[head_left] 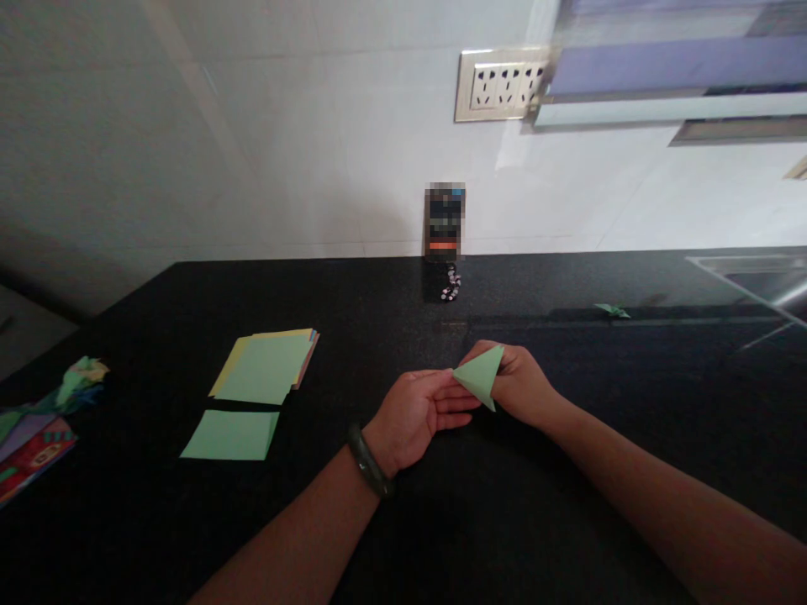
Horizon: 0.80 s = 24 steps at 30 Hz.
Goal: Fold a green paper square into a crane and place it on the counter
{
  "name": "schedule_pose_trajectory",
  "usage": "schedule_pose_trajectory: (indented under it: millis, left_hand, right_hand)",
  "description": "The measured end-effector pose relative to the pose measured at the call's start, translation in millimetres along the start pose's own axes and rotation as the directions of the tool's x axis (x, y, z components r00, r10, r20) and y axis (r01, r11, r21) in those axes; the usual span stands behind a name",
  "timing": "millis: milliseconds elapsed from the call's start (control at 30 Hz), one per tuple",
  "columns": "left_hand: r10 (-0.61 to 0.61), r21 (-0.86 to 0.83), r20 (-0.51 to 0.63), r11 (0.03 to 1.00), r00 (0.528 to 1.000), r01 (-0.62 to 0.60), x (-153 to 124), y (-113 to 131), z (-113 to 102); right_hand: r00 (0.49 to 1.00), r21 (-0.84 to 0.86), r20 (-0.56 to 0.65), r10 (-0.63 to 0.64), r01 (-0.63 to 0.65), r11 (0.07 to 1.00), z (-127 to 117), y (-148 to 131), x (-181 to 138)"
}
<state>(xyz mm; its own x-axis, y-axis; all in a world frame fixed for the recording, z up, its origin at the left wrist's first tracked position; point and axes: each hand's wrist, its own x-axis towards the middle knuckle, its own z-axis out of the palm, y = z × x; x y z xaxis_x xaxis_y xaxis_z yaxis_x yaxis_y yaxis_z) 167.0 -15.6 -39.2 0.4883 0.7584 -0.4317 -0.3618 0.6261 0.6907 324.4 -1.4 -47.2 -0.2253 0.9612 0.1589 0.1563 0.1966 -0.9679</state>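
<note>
Between my two hands is a light green paper point(482, 375), folded into a triangle and raised off the black counter. My left hand point(421, 412), with a dark bangle at the wrist, pinches its left corner between thumb and fingers. On the other side my right hand point(520, 380) grips the paper's right edge, its fingertips partly hidden behind the folded sheet. To the left lies a green sheet point(230, 434) folded in half. Just beyond it sits a stack of square coloured papers point(263, 366), green on top with yellow showing at the edge.
A phone-like object point(445, 223), pixelated, leans on the wall with a beaded strap point(450, 284). A small green folded piece point(613, 311) lies at the back right, near a metal-rimmed sink or hob point(744, 281). Crumpled coloured paper point(81, 380) and a red packet point(38, 458) lie far left.
</note>
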Motion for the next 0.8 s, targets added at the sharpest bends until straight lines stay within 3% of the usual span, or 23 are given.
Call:
schedule_pose_trajectory:
  millis: [300, 567, 667, 800]
  left_hand:
    - [-0.11, -0.057, 0.032, 0.992, 0.993, 0.112, 3, 1, -2]
    - [-0.112, -0.042, 0.009, 0.993, 0.994, 0.112, 1, 2, 1]
    - [-0.076, -0.007, -0.046, 0.997, 0.996, 0.075, 1, 3, 0]
    - [-0.007, 0.074, -0.079, 0.997, 0.997, 0.013, 0, 2, -1]
  right_hand:
    - [0.999, 0.012, 0.047, 0.005, -0.006, 1.0, -1, 0, -1]
    - [0.991, -0.142, 0.053, -0.125, 0.132, 0.981, -6, 1, -1]
    - [0.968, -0.236, 0.047, -0.245, 0.249, 0.939, -8, 1, -1]
    - [0.893, -0.396, 0.128, -0.432, 0.445, 0.803, -10, 1, -3]
